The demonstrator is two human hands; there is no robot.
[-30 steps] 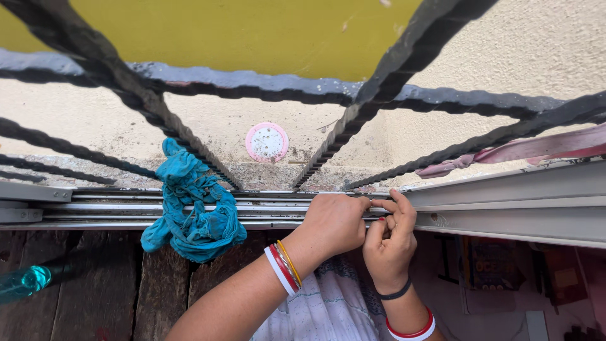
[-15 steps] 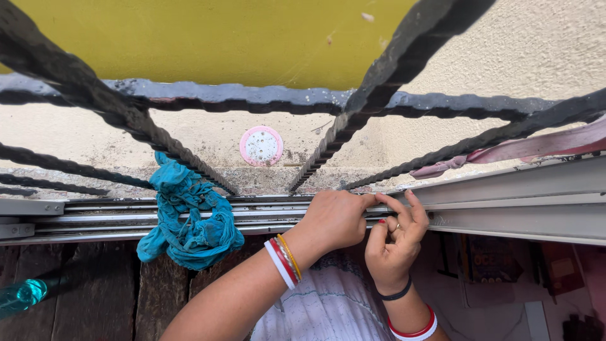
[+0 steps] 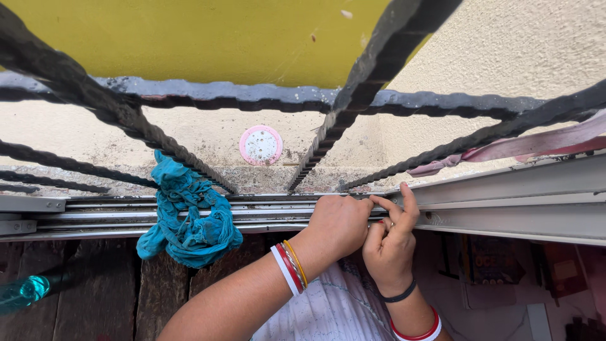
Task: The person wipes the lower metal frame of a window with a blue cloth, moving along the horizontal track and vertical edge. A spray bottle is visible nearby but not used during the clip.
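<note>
Hands at the window track point(image 3: 189, 211). The left hand point(image 3: 339, 222), fist clenched, presses knuckles-down on the track's rails; whether it grips anything is hidden. The right hand point(image 3: 390, 239), just beside it and touching, pinches thumb and forefinger at a rail where the sash point(image 3: 517, 202) meets the track; what it pinches is too small to tell. Judged step: working at the rail by fingertip; any next move calls for fine, steady finger pressure along the groove. A teal rag point(image 3: 189, 218) lies across the track, left of the hands. Behind the track, grille bars point(image 3: 353, 101) cross the ledge.
</note>
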